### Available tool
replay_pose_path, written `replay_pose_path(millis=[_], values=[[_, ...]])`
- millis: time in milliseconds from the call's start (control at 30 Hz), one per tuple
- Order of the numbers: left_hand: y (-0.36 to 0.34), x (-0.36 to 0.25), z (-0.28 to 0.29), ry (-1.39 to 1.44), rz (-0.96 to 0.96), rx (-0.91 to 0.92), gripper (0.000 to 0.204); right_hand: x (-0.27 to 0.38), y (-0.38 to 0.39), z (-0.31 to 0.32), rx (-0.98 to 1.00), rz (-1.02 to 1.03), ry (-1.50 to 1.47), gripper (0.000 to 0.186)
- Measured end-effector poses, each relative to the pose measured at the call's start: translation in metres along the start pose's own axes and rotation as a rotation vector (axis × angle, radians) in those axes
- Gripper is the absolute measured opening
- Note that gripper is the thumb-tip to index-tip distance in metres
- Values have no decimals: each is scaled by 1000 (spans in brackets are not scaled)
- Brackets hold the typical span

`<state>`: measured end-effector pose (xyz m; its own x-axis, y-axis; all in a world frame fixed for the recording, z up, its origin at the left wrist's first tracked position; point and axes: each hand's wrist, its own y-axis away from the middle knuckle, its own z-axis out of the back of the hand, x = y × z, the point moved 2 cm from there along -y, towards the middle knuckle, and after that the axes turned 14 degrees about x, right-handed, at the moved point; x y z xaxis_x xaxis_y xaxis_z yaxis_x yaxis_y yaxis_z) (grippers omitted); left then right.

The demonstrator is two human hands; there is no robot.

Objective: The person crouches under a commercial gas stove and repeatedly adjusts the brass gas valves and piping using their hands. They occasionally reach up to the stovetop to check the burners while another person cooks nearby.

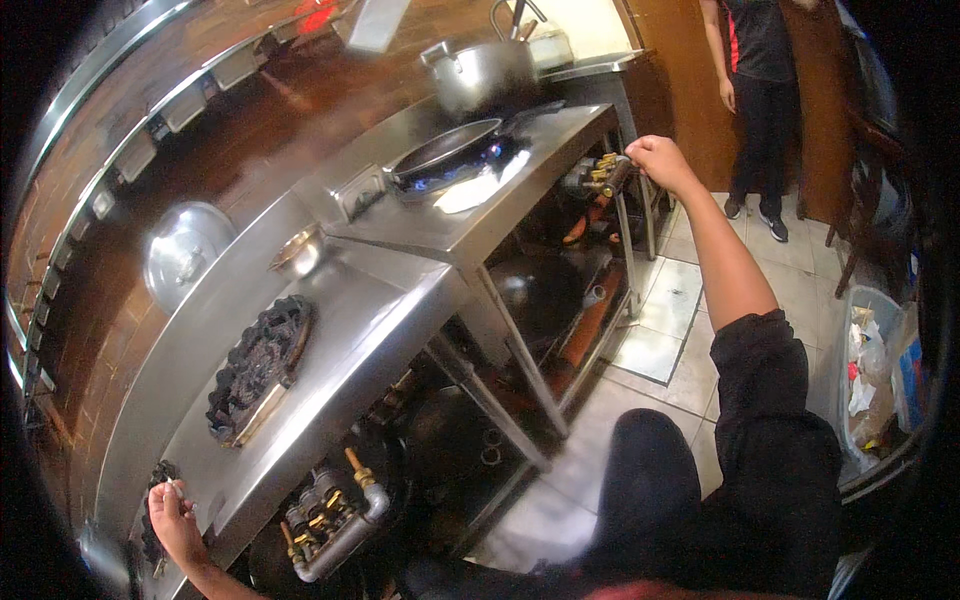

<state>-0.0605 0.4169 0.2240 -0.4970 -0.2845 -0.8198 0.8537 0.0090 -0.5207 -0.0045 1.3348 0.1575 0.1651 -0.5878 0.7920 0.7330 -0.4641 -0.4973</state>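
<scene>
My right hand (650, 163) reaches out at the right, fingers closed on a brass valve fitting (607, 172) below the far stove's edge. That stove carries a black pan (445, 150) over blue flames. At lower left, my left hand (174, 525) pinches a small pale object (171, 487), too small to name, beside a black burner (154, 545) at the near counter's end. A larger cast-iron burner (262, 370) sits farther along the steel counter (390, 320). Under the near counter is a manifold of brass valves and pipe (333, 515).
A steel stockpot (480, 82) stands at the back, a steel lid (185, 255) leans behind the counter, and a metal bowl (298, 255) sits on it. Another person (762, 110) stands at top right on the tiled floor (655, 320). A bin with waste (872, 375) is at right.
</scene>
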Motion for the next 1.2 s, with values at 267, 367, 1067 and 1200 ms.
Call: replay_pose_path(millis=[267,367,1067,1200], values=[[2,-5,-9,-15,18,-75,11,-22,-13,7,72,-3,35,19],[1,-2,-2,-20,8,-41,11,-23,-19,2,4,46,97,21],[6,-6,-9,-43,28,-92,14,-25,-56,-7,290,-18,200,20],[7,-9,-14,-45,9,-77,14,-25,-54,-6,263,33,217,21]])
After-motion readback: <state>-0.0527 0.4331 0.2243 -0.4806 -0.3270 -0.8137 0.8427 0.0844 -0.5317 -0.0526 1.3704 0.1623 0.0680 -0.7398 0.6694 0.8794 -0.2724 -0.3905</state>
